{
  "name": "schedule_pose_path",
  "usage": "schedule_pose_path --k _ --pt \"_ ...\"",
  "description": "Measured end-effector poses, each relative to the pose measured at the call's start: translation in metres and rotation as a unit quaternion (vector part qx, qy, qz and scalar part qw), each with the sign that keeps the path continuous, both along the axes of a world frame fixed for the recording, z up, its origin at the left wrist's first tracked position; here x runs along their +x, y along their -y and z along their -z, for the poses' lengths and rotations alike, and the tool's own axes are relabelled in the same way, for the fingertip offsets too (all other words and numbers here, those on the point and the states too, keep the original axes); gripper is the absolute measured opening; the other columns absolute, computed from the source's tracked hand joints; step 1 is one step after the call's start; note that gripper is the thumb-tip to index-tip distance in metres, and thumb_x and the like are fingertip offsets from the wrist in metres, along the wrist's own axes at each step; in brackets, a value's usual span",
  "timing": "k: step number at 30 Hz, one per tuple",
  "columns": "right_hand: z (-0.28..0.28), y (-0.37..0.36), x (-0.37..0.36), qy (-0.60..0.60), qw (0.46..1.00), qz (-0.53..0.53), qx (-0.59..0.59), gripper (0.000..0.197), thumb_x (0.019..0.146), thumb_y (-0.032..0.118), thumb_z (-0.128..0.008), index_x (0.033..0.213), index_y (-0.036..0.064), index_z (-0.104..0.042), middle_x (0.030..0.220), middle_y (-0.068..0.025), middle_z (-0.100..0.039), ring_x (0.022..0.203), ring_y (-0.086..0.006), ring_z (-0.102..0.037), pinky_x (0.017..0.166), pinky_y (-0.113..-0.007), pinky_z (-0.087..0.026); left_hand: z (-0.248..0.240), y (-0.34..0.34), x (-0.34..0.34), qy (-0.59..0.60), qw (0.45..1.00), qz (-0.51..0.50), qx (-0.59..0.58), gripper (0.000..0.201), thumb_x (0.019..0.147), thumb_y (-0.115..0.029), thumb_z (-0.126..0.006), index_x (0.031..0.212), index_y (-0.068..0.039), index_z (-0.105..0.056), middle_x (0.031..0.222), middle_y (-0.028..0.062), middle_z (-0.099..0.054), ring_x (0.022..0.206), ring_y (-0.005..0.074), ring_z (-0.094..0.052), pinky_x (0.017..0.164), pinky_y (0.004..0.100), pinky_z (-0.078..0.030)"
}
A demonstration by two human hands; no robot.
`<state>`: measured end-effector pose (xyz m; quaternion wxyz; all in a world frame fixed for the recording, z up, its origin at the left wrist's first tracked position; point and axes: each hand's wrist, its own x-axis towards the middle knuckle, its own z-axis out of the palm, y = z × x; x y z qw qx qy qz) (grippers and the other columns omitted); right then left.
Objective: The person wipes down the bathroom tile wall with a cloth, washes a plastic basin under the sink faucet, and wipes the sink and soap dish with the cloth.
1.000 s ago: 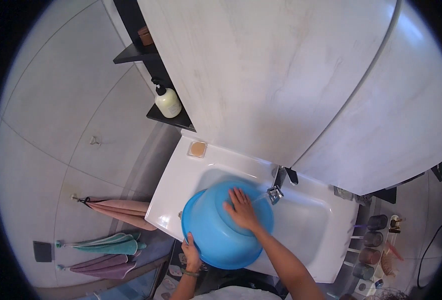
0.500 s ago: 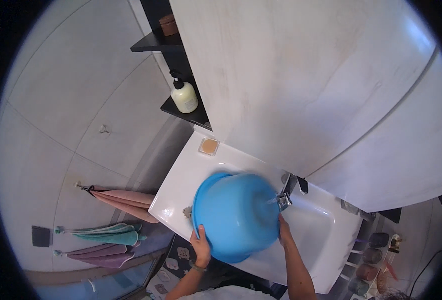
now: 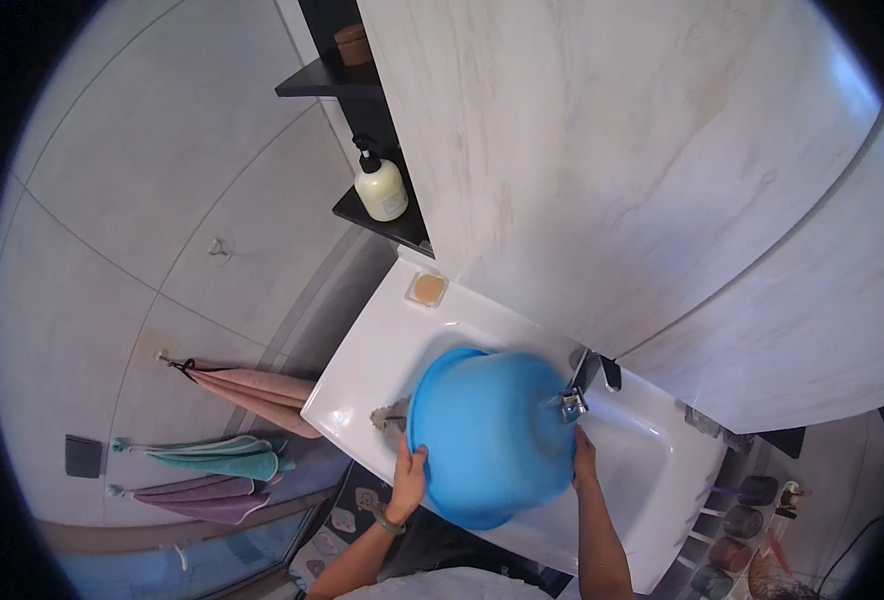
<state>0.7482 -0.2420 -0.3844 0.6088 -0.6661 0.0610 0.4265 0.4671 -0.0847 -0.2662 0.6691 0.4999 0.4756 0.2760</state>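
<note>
The fingers of the left hand are partly open around the rim of a blue basin: the thumb lies along the outer side, while the other fingers go toward the inside, where I cannot see their tips well. The right hand holds the opposite end, near the bottom of the basin; its fingers are rather straight and close together, but how far they bend behind is hidden. Between both hands the basin is tilted on its side over the white sink, with the opening toward the left. The metal tap is just beside its bottom, and water runs from the tap onto it. Farther, a soap rests in a clear dish on the corner of the sink, and a pump bottle stands on a black shelf. At the left, a pink towel hangs on the wall.
</note>
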Motion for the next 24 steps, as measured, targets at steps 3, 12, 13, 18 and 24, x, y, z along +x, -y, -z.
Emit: schedule_pose_path --k 3,12,13,18,24 --pt "0.011 0.014 0.009 0.000 1.000 -0.001 -0.001 0.057 0.095 0.042 -0.052 0.131 -0.0024 -0.049 0.120 -0.0125 -0.059 0.106 -0.0201 -0.057 0.094 -0.032 -0.044 -0.011 0.014 0.009 -0.076 0.990 0.050 0.103 0.043 0.100 -0.019 -0.039 0.138 0.001 -0.031 0.123 0.0199 -0.052 0.108 0.0256 -0.051 0.096 0.0359 -0.039" --pt "-0.057 -0.009 0.003 0.258 0.964 0.033 -0.055 0.027 0.094 0.020 -0.055 0.114 0.0029 -0.061 0.106 -0.0092 -0.064 0.092 -0.0172 -0.059 0.080 -0.029 -0.046 -0.001 0.016 -0.014 -0.024 0.999 0.038 0.001 0.040 0.098 -0.017 -0.046 0.133 -0.001 -0.035 0.116 0.0121 -0.054 0.102 0.0182 -0.051 0.090 0.0315 -0.043" --pt "-0.086 -0.019 -0.003 0.345 0.937 0.037 -0.050 0.022 0.092 0.014 -0.056 0.110 0.0032 -0.062 0.101 -0.0088 -0.063 0.091 -0.0178 -0.058 0.079 -0.029 -0.046 -0.004 0.012 -0.013 -0.025 0.999 0.032 0.003 0.040 0.098 -0.017 -0.046 0.133 -0.001 -0.035 0.116 0.0121 -0.054 0.102 0.0182 -0.051 0.090 0.0315 -0.043" --pt "-0.188 -0.066 -0.023 0.581 0.804 -0.111 0.052 0.019 0.085 0.003 -0.057 0.103 0.0057 -0.063 0.100 -0.0132 -0.061 0.094 -0.0277 -0.057 0.084 -0.037 -0.046 -0.011 0.008 0.003 0.023 0.999 0.025 0.014 0.053 0.086 -0.003 -0.053 0.135 -0.002 -0.033 0.118 0.0116 -0.052 0.103 0.0181 -0.051 0.089 0.0307 -0.044" --pt "-0.197 -0.101 -0.108 0.573 0.673 -0.439 0.164 0.024 0.079 0.011 -0.059 0.101 0.0036 -0.066 0.108 -0.0118 -0.062 0.106 -0.0286 -0.056 0.096 -0.041 -0.041 -0.026 0.001 0.001 0.063 0.993 0.086 -0.050 0.079 0.069 0.012 -0.052 0.141 -0.005 -0.024 0.125 0.0116 -0.046 0.107 0.0203 -0.050 0.088 0.0304 -0.044"
